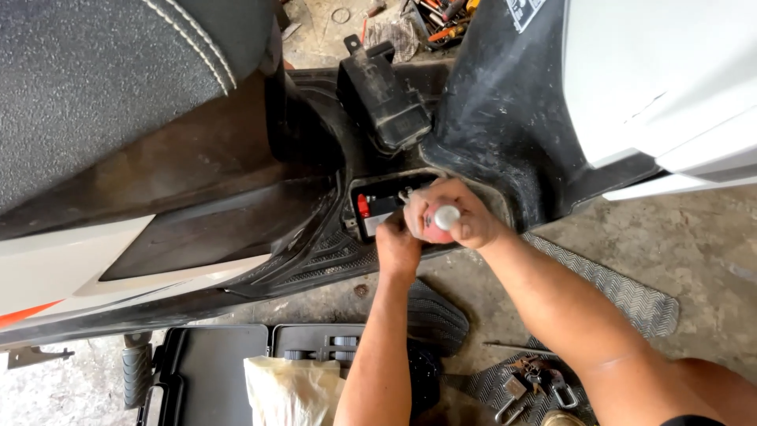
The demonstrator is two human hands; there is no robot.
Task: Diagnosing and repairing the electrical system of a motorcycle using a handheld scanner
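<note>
A scooter lies under me with its floorboard battery bay [378,207] uncovered. A black battery [382,211] with a red terminal cap sits inside. My right hand [457,213] is wrapped around a screwdriver with a red and white handle [443,218], pointing down into the bay. My left hand [397,246] reaches in at the bay's near edge, just left of the screwdriver, fingers on the battery area. The screwdriver tip and the terminal are hidden by my hands.
A black cover piece [386,99] rests on the floorboard above the bay. The seat [95,71] fills the upper left, white body panels [654,87] the right. On the concrete floor lie an open black tool case [213,371], a pale cloth [292,390], a ribbed mat [631,296] and keys [536,383].
</note>
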